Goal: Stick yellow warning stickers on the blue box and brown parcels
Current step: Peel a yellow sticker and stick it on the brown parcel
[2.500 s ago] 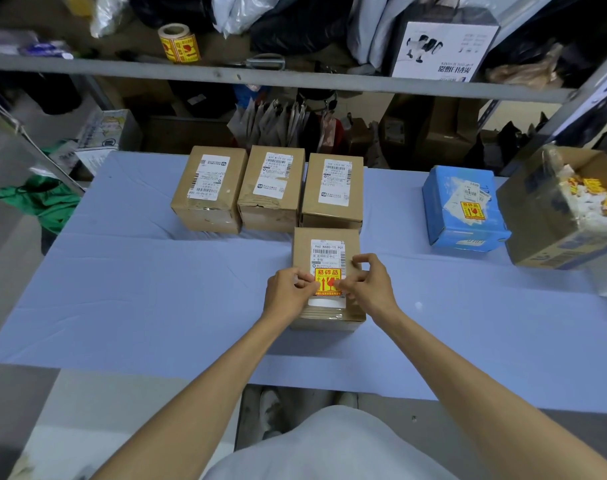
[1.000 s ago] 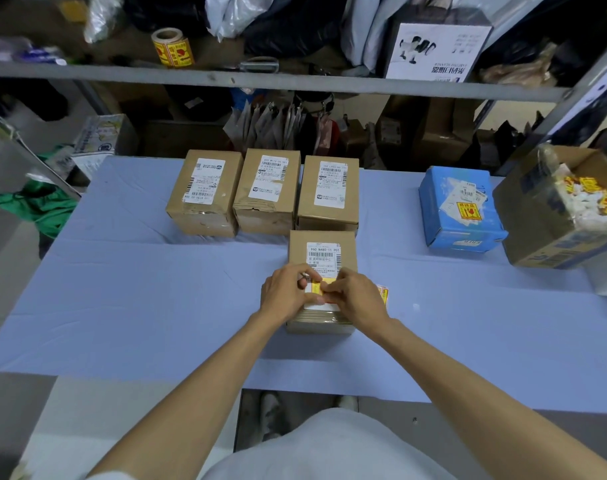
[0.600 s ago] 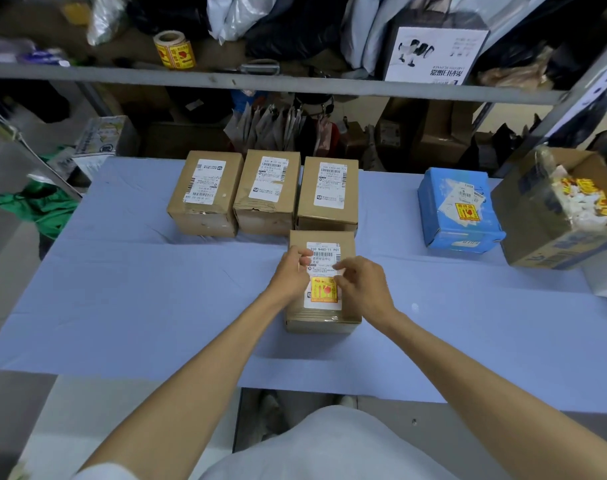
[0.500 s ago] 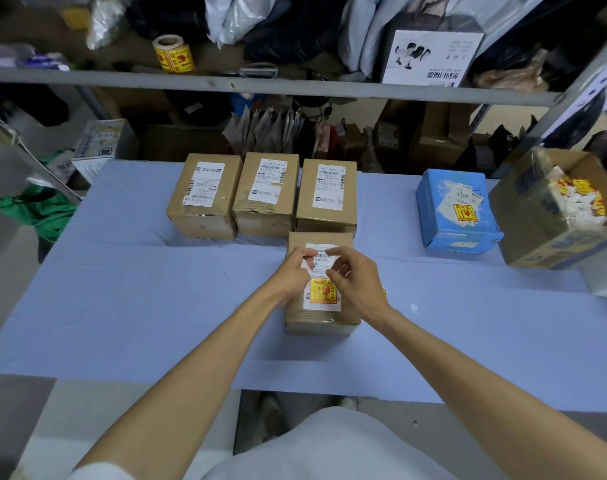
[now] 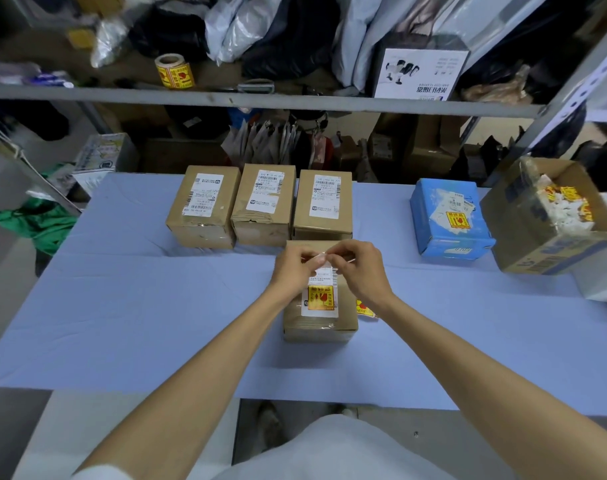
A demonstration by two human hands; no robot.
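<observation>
The near brown parcel (image 5: 319,320) lies in front of me with a yellow warning sticker (image 5: 320,298) flat on its white label. Both hands hover over the parcel's far end. My left hand (image 5: 291,270) and my right hand (image 5: 362,271) pinch a small white paper strip (image 5: 316,260) between their fingertips. Three more brown parcels (image 5: 203,206) (image 5: 264,202) (image 5: 323,204) stand in a row behind, showing only white labels. The blue box (image 5: 433,233) at the right carries a yellow sticker (image 5: 457,220).
A loose yellow sticker piece (image 5: 364,310) lies on the blue table cover (image 5: 139,306) just right of the near parcel. An open cardboard box (image 5: 523,233) holding stickers and scraps stands far right. A sticker roll (image 5: 174,71) sits on the shelf (image 5: 295,100) behind.
The yellow sticker went from between my fingers onto the near parcel's label. Both hands then moved up to the parcel's far end, pinching a white strip.
</observation>
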